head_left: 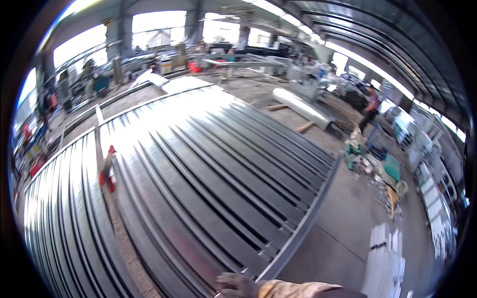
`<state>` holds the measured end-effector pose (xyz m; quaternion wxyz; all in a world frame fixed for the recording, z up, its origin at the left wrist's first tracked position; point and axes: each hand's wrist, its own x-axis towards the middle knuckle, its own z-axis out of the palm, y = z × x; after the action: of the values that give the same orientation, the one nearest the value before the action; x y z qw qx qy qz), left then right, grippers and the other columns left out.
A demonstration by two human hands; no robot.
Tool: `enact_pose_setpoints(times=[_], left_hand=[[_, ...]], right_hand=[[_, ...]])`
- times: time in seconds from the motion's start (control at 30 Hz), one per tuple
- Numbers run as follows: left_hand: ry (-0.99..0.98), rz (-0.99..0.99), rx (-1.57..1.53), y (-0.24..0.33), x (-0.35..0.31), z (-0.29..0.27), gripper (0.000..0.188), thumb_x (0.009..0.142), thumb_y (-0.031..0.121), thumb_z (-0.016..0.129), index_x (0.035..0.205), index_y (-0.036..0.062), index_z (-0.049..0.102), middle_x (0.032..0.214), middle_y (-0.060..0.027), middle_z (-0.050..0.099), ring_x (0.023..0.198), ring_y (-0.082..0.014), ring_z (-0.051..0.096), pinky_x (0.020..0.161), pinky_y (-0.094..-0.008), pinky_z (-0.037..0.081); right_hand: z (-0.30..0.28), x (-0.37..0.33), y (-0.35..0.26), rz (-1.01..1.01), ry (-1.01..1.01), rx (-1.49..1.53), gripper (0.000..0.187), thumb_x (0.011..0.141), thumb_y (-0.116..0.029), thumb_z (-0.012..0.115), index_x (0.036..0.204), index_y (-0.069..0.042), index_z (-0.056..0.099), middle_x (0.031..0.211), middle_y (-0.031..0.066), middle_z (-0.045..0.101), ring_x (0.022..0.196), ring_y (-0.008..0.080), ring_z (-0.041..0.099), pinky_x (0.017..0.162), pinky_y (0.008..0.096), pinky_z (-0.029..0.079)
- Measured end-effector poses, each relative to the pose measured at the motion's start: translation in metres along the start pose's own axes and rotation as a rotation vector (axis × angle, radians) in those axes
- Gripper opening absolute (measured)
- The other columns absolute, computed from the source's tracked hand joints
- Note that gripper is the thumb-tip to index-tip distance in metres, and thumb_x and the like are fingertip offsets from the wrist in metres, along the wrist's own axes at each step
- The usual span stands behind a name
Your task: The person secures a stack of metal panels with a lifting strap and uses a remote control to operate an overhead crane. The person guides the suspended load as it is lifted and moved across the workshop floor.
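A large slatted metal panel lies flat in front of me, its shiny grey slats held in a frame. Its right side rail runs down toward my right hand. That hand wears a dark grey glove below a tan sleeve, and its fingers look curled over the panel's near right corner. Part of the hand is cut off by the lower edge. My left hand is out of view. Beside the large panel lies a narrower slatted panel. A blurred red and dark object sits by the gap between them.
A big silver tube rests on wooden blocks beyond the panel. White metal profiles are stacked on the right floor. Rubble and a green container lie farther off, near a walking person. A bare rectangular frame is at far left.
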<state>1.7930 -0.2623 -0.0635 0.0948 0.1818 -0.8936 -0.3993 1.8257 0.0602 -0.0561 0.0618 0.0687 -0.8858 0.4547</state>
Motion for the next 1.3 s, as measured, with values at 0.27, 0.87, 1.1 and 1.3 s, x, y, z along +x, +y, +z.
enact_pose_setpoints(times=[0.27, 0.87, 1.1, 1.3], left_hand=[[-0.016, 0.295, 0.37, 0.059, -0.019, 0.069, 0.06, 0.099, 0.043, 0.067, 0.139, -0.0016, 0.057, 0.13, -0.024, 0.063, 0.12, -0.0417, 0.058, 0.103, -0.0502, 0.05], [-0.59, 0.779, 0.576, 0.48, -0.421, 0.506, 0.07, 0.102, 0.041, 0.052, 0.159, 0.0032, 0.034, 0.163, -0.0242, 0.034, 0.153, -0.0425, 0.026, 0.123, -0.0546, 0.021], [-0.478, 1.22, 0.96, 0.456, -0.401, 0.546, 0.063, 0.103, 0.046, 0.051, 0.155, 0.0111, 0.04, 0.159, -0.0231, 0.041, 0.149, -0.043, 0.035, 0.117, -0.0635, 0.032], [-0.358, 0.643, 0.863, 0.543, -0.397, 0.668, 0.064, 0.103, 0.044, 0.051, 0.156, 0.0117, 0.037, 0.163, -0.0209, 0.037, 0.149, -0.0418, 0.035, 0.118, -0.0585, 0.032]], right_hand=[[-0.16, -0.261, 0.064, 0.837, 0.713, 0.213, 0.034, 0.093, -0.026, 0.074, 0.119, -0.005, 0.068, 0.102, 0.0129, 0.072, 0.094, 0.023, 0.071, 0.086, 0.0378, 0.056], [-0.629, -0.598, 0.353, 0.955, 0.903, 0.063, 0.042, 0.097, -0.037, 0.068, 0.122, -0.003, 0.066, 0.104, 0.017, 0.075, 0.096, 0.0311, 0.073, 0.086, 0.0415, 0.056], [-0.67, -0.74, 0.484, 1.701, 0.758, 0.221, 0.034, 0.097, -0.033, 0.066, 0.111, -0.002, 0.069, 0.103, 0.0203, 0.073, 0.104, 0.0303, 0.072, 0.088, 0.0399, 0.054], [-0.679, -0.87, 0.52, 2.024, 0.392, 0.442, 0.043, 0.09, -0.042, 0.068, 0.117, -0.009, 0.074, 0.106, 0.0121, 0.075, 0.093, 0.0272, 0.07, 0.086, 0.0418, 0.054]])
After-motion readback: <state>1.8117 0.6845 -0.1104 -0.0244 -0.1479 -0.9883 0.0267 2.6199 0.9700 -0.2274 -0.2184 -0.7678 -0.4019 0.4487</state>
